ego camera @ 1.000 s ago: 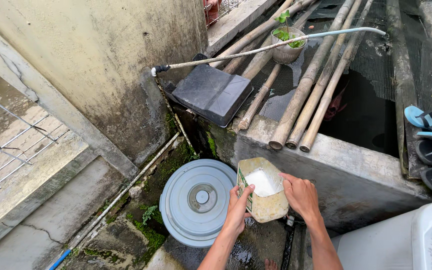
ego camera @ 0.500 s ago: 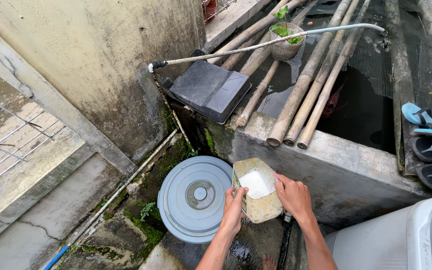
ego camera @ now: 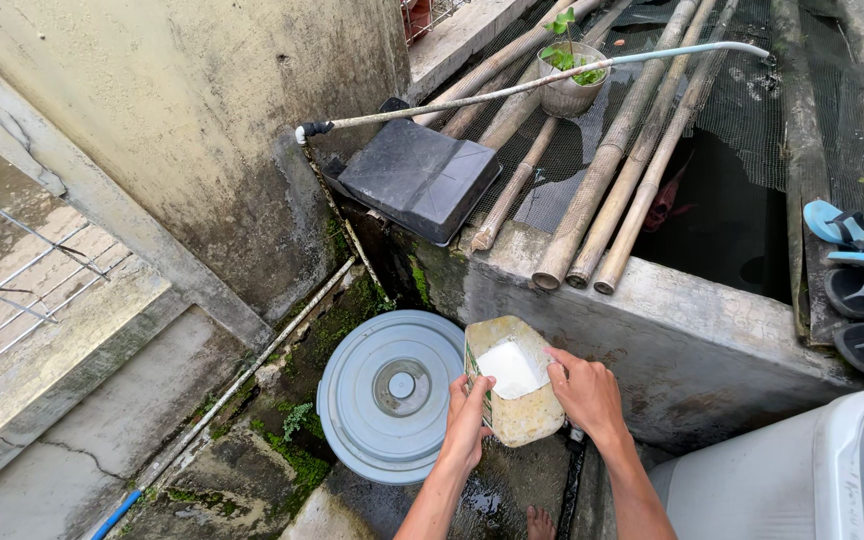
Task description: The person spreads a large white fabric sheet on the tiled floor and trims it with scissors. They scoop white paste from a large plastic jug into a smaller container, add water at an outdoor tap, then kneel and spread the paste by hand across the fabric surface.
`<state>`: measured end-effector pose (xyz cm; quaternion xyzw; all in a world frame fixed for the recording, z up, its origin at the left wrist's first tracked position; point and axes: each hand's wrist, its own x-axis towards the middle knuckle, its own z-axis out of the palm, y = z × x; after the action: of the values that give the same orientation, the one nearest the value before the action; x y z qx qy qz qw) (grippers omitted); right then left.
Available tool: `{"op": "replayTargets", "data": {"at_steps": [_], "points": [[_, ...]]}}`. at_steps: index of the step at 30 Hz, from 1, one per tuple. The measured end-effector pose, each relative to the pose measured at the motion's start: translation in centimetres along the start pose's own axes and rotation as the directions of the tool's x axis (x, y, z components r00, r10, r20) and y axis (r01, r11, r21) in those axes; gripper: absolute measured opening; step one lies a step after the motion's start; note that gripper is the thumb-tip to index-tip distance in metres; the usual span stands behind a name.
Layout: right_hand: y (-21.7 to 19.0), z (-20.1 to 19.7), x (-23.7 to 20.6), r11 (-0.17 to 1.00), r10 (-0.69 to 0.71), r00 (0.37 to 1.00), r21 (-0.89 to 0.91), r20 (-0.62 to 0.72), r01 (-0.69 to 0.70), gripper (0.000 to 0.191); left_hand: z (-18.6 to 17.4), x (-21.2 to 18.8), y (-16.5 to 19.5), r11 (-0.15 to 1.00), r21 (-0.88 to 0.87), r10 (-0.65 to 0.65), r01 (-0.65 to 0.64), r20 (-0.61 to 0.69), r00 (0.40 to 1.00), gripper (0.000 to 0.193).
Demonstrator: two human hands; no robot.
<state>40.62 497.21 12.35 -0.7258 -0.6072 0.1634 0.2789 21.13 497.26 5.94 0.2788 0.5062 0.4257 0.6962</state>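
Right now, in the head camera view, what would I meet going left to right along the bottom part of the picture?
Blue-tipped pipe → round grey lid → left hand → yellowish container held between both hands → right hand → white tub.

The cut-open container [ego camera: 514,395] is yellowish cream with white inside and a green printed side. Beside it, the round bucket lid [ego camera: 390,395] is pale blue-grey. The tray [ego camera: 420,178] on the tank's edge is black. Bamboo poles [ego camera: 612,150] are tan-brown over dark mesh. The sandals [ego camera: 849,228] are light blue above black ones. Green moss [ego camera: 297,460] streaks the grey concrete ground.
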Motion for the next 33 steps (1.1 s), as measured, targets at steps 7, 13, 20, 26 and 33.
{"op": "replayTargets", "data": {"at_steps": [7,13,20,26,33], "points": [[0.6,0.5,-0.3,0.998,0.029,0.999,0.060,0.041,-0.031,0.043,-0.3,-0.6,-0.5,1.000,0.015,0.019,-0.018,-0.027,0.999,0.098],[2.2,3.6,-1.5,0.984,0.080,0.992,0.151,0.099,-0.095,0.042,-1.5,0.2,-1.1,0.992,-0.120,-0.033,0.025,-0.060,0.998,0.099],[5.5,8.2,-2.8,0.979,-0.084,0.996,0.189,0.004,0.082,0.042,-5.3,3.4,-4.6,0.972,-0.108,-0.213,0.208,-0.038,0.976,0.093],[9.5,13.0,-2.4,0.904,-0.022,0.995,0.427,0.102,-0.023,0.037,-7.9,8.6,-13.9,0.995,-0.093,-0.057,0.045,-0.124,0.991,0.082],[14.6,16.2,0.5,0.919,0.130,0.979,0.350,0.158,-0.178,0.047,-11.1,13.0,-21.3,0.989,0.101,0.131,-0.105,-0.305,0.943,0.081]]}}
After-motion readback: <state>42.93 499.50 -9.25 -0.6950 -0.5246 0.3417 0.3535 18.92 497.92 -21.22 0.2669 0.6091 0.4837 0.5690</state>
